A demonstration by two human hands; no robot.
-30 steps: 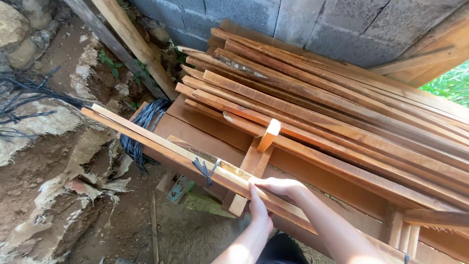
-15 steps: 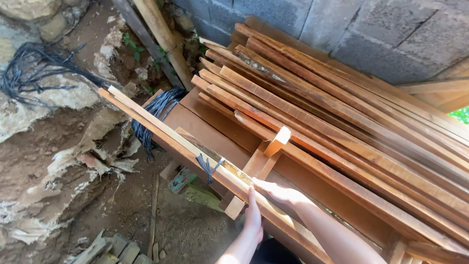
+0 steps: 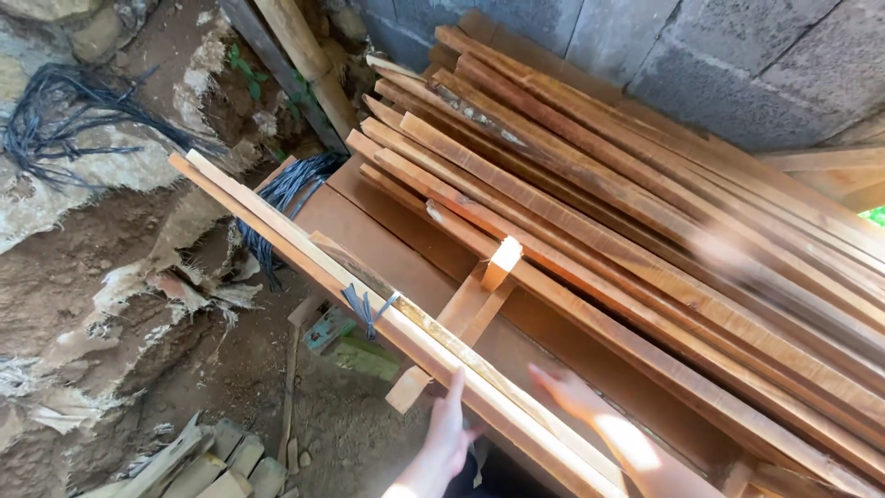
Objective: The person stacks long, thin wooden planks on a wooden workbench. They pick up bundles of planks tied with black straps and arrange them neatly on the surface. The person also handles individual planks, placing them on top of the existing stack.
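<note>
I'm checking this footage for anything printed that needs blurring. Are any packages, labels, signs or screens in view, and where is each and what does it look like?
No label, sign or screen shows.
Green box-like thing: on the dirt under the long slats, small, green with a pale top; too unclear to tell if it is a package.
Left hand and right hand are at the slats, holding no package.
</note>
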